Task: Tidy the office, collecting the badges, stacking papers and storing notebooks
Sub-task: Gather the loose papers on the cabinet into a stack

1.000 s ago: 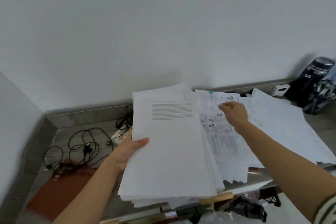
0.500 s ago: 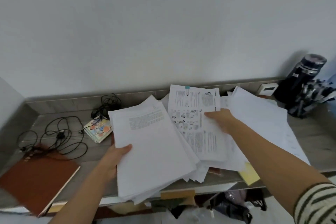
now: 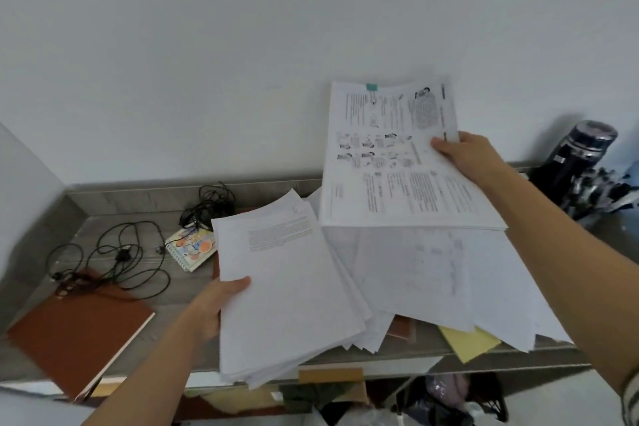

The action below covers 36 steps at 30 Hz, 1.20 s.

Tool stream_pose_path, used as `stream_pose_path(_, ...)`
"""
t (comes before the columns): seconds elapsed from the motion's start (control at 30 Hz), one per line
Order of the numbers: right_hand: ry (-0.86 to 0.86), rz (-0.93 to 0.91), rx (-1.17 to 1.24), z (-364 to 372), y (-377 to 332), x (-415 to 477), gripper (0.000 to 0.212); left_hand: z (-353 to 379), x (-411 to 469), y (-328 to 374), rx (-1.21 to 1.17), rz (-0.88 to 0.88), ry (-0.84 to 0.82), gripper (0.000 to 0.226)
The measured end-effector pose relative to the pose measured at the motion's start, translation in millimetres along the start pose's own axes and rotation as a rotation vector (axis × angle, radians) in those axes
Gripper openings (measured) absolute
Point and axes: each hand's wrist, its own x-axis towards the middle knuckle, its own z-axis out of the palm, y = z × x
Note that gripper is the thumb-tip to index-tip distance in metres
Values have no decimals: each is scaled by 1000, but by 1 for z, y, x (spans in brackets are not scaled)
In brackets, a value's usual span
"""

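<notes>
1. white sheets cover the middle and right of the grey bench [image 3: 179, 290], which runs along a pale wall.
2. left hand [image 3: 214, 308] is closed on the left edge of a thick paper stack [image 3: 290, 294], thumb on top, fingers hidden beneath; the stack's near end sticks out past the bench front.
3. right hand [image 3: 466, 156] pinches the right edge of a printed packet [image 3: 390, 162], thumb on the upper face; the packet is lifted clear of the bench and tilted up toward the wall, with a teal clip [image 3: 371, 87] on its top edge.
4. loose papers [image 3: 432, 273] lie spread under the raised packet, overlapping one another and touching the stack's right side.
5. a yellow sheet [image 3: 470, 344] pokes out from below those papers at the front edge.
6. a small spiral notebook [image 3: 192, 247] with a colourful cover lies just left of the stack, near the back.
7. a brown notebook [image 3: 76, 335] sits at the near left corner, overhanging the front.
8. black cables [image 3: 114, 256] lie tangled between the two notebooks, one end resting on the brown cover.
9. a dark flask [image 3: 577, 156] stands at the far right by the wall, beside a blurred cluster of pens [image 3: 601, 187].
</notes>
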Motion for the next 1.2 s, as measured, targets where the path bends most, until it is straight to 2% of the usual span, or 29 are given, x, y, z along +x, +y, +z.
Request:
stream_pose_path(0.13,-124,46,-64,49,-3,-10,16,-4,4,0,-93,-33,23,46)
stream_pose_path(0.27,-307,84,-54,138,42,-35,22,-8,11,3,-234,-39,22,65)
stream_pose_path(0.33,-384,142,-66,174,69,-49,19,-8,12,5,-274,-22,-3,68)
stream_pose_path(0.4,-401,151,-145,199,89,-58,15,-10,10,7,-296,-37,-67,69)
stream_pose_path(0.5,-369,79,-369,214,104,-64,26,-7,6,12,-186,-85,-152,54)
stream_pose_path(0.6,-404,52,-497,207,100,-62,34,-6,12,16,-59,-17,-129,47)
stream_pose_path(0.63,-368,39,-522,197,98,-59,33,-4,12,18,-59,3,-136,47)
stream_pose_path(0.67,-273,23,-528,182,97,-54,30,-1,13,21,-75,13,-151,47)
stream_pose_path(0.73,38,23,-515,140,98,-41,30,-1,13,30,-117,25,-186,51)
stream_pose_path(0.8,283,140,-514,88,108,-28,42,2,14,35,-143,10,-211,50)
stream_pose_path(0.83,347,252,-540,64,114,-25,52,4,15,35,-140,-8,-209,48)
stream_pose_path(0.93,362,550,-522,25,128,-25,81,11,20,26,-51,-46,-117,40)
stream_pose_path(0.97,362,572,-431,22,131,-26,80,11,23,22,-13,-59,-79,38)
stream_pose_path(1.07,272,563,-34,24,131,-29,44,12,27,18,41,-80,-35,33)
stream_pose_path(1.2,91,526,28,30,123,-29,41,11,29,19,31,-79,-27,31)
